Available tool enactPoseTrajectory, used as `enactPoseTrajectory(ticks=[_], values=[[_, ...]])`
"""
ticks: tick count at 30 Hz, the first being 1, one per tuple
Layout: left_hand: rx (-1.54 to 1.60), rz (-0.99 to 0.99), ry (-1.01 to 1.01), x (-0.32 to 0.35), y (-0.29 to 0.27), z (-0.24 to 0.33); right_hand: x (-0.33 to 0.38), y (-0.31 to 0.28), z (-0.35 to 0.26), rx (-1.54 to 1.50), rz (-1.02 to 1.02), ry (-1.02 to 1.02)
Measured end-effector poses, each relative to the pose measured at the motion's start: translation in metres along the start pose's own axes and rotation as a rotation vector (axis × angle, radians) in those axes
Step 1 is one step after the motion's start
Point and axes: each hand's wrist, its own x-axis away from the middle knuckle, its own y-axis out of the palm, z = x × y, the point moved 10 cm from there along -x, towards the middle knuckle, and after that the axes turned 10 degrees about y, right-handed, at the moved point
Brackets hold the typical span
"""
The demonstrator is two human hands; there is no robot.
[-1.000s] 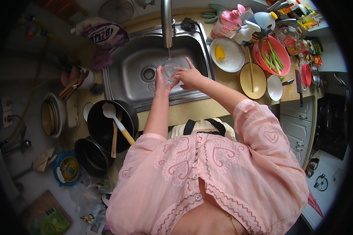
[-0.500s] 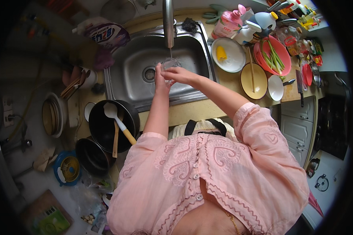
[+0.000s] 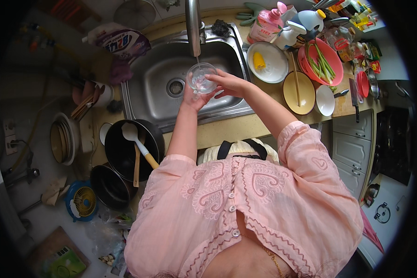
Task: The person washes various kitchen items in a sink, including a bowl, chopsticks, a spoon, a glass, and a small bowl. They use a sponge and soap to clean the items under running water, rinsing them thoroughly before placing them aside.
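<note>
A clear glass cup (image 3: pixel 202 74) is held over the sink (image 3: pixel 148 69), its round mouth facing up beneath the faucet (image 3: pixel 193 30). A thin stream of water runs down into it. My left hand (image 3: pixel 194 100) grips the cup from below and the near-left side, its fingers partly hidden by the glass. On the right side, the fingers of my right hand (image 3: pixel 229 85) are bent against the cup's rim and wall. A drain (image 3: pixel 175 87) shows in the sink bottom, left of the cup.
Right of the sink are a white bowl (image 3: pixel 275 60) with a yellow piece, a yellow bowl (image 3: pixel 289 103) with chopsticks, a pink basin (image 3: pixel 339 69) with green stalks, and a knife (image 3: pixel 354 95). Dark pots (image 3: pixel 118 153) stand left; a purple-white bag (image 3: pixel 120 44) lies behind.
The cup has turned mouth up and come into clearer view. My right hand has shifted from across my left hand to the cup's right side.
</note>
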Motion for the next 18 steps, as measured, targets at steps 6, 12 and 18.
enactPoseTrajectory(ticks=[6, 12, 18], values=[[-0.612, 0.222, -0.051, -0.006, -0.041, 0.018, 0.003, -0.009, 0.009, -0.126, 0.07, -0.012], [-0.934, 0.201, 0.289, -0.02, -0.044, 0.035, 0.005, -0.034, -0.015, 0.124, 0.414, -0.227], [-1.661, 0.339, 0.413, -0.036, -0.038, 0.054, 0.006, -0.026, -0.014, 0.296, 0.449, -0.163]])
